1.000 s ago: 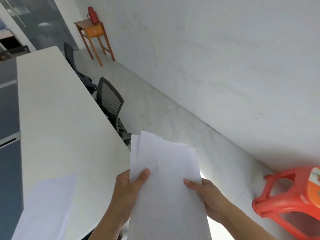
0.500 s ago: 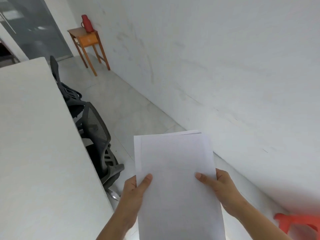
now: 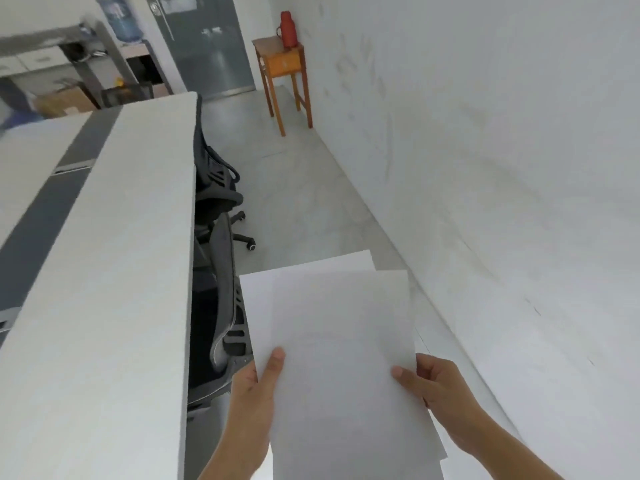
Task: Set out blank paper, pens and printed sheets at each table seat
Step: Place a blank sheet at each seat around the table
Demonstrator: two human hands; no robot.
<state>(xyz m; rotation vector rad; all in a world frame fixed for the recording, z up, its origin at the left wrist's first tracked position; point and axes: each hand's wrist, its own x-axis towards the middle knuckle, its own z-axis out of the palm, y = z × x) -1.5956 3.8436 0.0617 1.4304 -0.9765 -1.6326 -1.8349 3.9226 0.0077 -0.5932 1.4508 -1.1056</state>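
I hold a small stack of paper sheets (image 3: 343, 358) in front of me in both hands. My left hand (image 3: 249, 403) pinches its left edge with the thumb lying on top. My right hand (image 3: 436, 393) pinches the right edge the same way, and the fingers of both are hidden underneath. The sheets are fanned slightly, so at least two corners show at the far end. The top face looks blank, though the frame is too soft to rule out faint print.

The stack's long axis runs away from me, roughly parallel to the long edge of the white table (image 3: 104, 306). That table lies to my left, with a grey mesh office chair (image 3: 221, 299) tucked in between, just beside my left hand. I judge the left hand nearer the seat, so a sheet would travel leftward over the chair back onto the tabletop.
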